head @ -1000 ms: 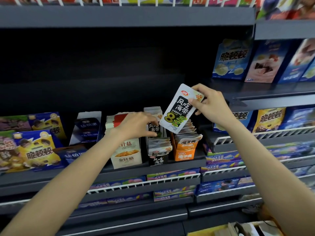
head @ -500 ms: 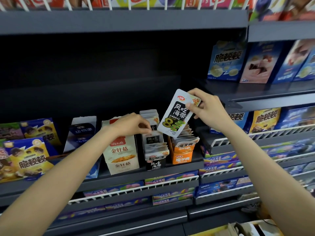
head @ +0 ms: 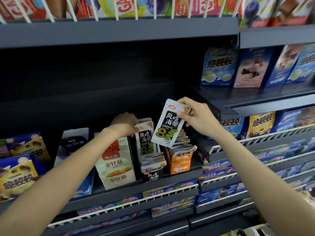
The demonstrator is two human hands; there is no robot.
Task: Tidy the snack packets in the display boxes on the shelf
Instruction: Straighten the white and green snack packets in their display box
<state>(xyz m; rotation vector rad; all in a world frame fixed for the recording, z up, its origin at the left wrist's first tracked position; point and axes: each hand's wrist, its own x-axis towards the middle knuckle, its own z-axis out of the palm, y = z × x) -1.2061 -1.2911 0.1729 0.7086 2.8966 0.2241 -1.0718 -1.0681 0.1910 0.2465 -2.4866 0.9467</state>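
Now | packet [head: 167, 124] pinched by right hand [head: 196, 116] fingers [head: 181, 114] | top corner

A shop aisle: dark metal shelves [head: 119, 31] with white wire fences [head: 170, 193] hold rows of boxed biscuits [head: 219, 67] and open display boxes [head: 117, 166] of packeted snacks, all facing outward for sale.

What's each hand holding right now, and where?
Right hand pinches a seaweed packet by its top right corner. Left hand grips the upright packets in the black box by their tops.
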